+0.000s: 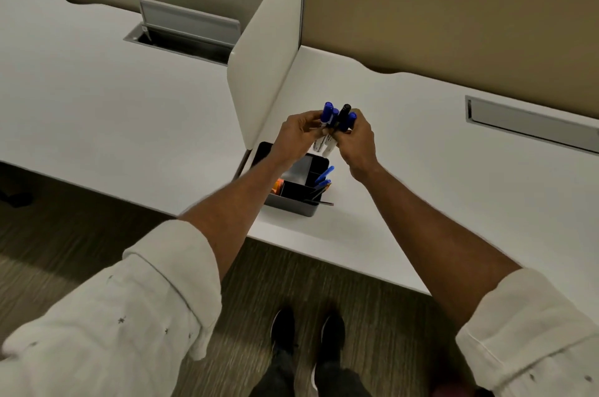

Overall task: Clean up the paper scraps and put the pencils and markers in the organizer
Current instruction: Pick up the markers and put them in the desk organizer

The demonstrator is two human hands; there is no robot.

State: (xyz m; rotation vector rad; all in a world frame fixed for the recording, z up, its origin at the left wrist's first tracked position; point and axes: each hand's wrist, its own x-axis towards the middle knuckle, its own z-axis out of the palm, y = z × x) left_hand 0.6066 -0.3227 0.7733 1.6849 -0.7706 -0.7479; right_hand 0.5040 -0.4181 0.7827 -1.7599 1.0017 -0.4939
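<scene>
Both my hands hold a bundle of markers upright above the organizer: several with blue caps and one with a black cap. My left hand grips the bundle from the left and my right hand grips it from the right. Below them a dark grey organizer stands on the white desk, near its front edge. Blue pens lean out of its right compartment, and something orange shows in the left one. No paper scraps are visible.
A white divider panel stands just left of the organizer and splits the desk. An open cable hatch lies at the back left, and a shut one at the right. Carpet and my shoes are below the desk edge.
</scene>
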